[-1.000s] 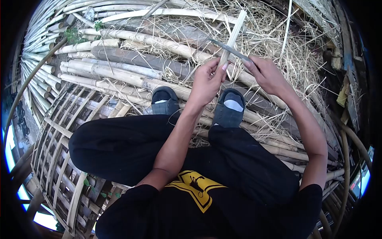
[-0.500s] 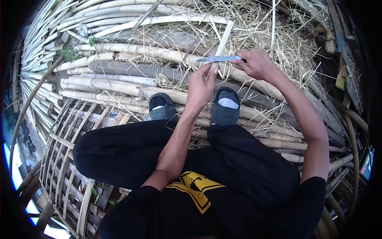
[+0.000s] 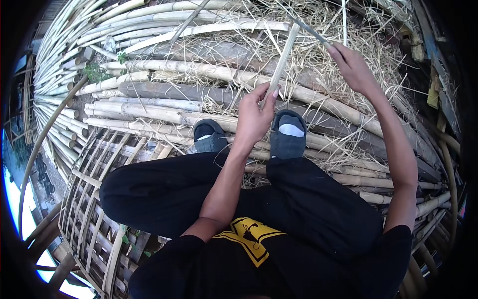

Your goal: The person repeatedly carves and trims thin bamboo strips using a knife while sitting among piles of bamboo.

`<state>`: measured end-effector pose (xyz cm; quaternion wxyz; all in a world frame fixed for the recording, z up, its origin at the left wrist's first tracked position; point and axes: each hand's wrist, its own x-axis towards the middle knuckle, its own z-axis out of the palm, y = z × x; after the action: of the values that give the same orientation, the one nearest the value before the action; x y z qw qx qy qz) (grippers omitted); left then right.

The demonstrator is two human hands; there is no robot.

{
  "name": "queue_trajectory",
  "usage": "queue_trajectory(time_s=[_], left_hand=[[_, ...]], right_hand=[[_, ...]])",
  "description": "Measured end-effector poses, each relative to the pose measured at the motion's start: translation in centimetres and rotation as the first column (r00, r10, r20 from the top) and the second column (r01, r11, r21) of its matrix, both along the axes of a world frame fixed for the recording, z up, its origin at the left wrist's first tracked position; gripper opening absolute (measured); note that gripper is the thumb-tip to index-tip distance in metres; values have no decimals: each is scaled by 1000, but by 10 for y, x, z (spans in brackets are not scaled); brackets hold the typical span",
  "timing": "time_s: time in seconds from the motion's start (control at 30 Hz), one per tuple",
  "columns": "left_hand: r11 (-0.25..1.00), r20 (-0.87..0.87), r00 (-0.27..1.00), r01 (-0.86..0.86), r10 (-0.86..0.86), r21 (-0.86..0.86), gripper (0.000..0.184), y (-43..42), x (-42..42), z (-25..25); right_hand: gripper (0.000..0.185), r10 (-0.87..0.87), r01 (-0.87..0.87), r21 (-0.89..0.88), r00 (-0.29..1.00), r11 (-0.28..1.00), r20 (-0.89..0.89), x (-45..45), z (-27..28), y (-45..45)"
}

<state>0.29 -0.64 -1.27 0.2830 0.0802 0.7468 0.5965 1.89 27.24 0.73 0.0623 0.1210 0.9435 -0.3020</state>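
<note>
My left hand (image 3: 256, 115) is closed around the lower end of a pale bamboo strip (image 3: 285, 59), which points up and slightly right. Up and to the right, my right hand (image 3: 352, 69) grips the handle of a knife (image 3: 309, 31). The thin dark blade points up and left, its tip just above the strip's upper end; whether they touch I cannot tell. Straw-like shavings (image 3: 318, 60) lie under both tools. The knife's handle is mostly hidden in my fingers.
Bamboo poles (image 3: 164, 113) lie crosswise beneath my two dark shoes (image 3: 288, 142). A woven bamboo lattice (image 3: 94, 199) stands at the lower left. More poles (image 3: 55, 89) are stacked at the far left, and weathered boards (image 3: 435, 65) stand at the right edge.
My right hand has moved up and right with the knife, off the middle of the strip where the blade lay across it. My left hand still holds the strip, now slightly further right.
</note>
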Motion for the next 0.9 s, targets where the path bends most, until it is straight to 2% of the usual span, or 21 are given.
queue_trajectory(time_s=[0.1,0.13,0.2,0.23,0.27,0.3,0.33,0.4,0.47,0.5,0.57,0.6,0.67,0.73,0.8,0.9], left_hand=[[998,-104,994,-21,15,-63,20,0,0,3],[998,-107,994,-14,7,-65,20,0,0,7],[981,-106,994,-14,-6,-191,19,1,0,16],[982,-111,994,-11,-10,-189,19,1,0,12],[980,-213,977,-20,-24,-199,19,0,3,5],[978,-311,950,-30,-36,-206,19,1,4,4],[979,-311,949,-24,-41,-203,19,1,5,4],[971,-166,986,-49,10,-232,19,-1,6,9],[973,-195,980,-71,28,-218,20,-3,8,8],[984,-193,981,-58,25,-169,22,-1,9,18],[992,-213,977,-42,16,-118,24,1,7,24],[992,-209,978,-49,23,-120,24,1,7,22],[988,-203,979,-25,-7,-152,24,4,11,17],[988,-233,972,-24,-12,-152,24,6,16,18],[985,-291,957,-54,4,-162,24,7,13,18],[979,-274,962,-65,11,-191,19,6,10,23]], right_hand=[[44,282,-271,-83,946,959,159,11,19,-68],[44,275,-265,-84,949,961,156,17,14,-77],[40,315,-315,-47,949,948,-8,27,-2,-91],[38,318,-318,-5,948,948,25,27,-1,-91],[38,315,-315,-4,949,949,24,26,-2,-89],[39,341,-345,68,938,936,66,24,-3,-86],[41,359,-372,138,927,918,109,21,-5,-80],[41,185,-208,120,966,971,179,12,-13,-56],[47,-248,199,192,928,961,278,-10,-30,29],[48,-254,192,338,956,921,149,-7,-31,76],[49,-277,269,343,960,900,-27,-2,-2,106],[49,-271,261,343,962,902,-22,-2,5,98],[48,-247,279,144,947,949,-207,5,19,63],[54,-156,156,-22,987,987,24,11,21,3],[51,130,-128,-23,984,992,124,21,23,-50],[47,199,-185,-92,965,978,173,31,18,-85]])
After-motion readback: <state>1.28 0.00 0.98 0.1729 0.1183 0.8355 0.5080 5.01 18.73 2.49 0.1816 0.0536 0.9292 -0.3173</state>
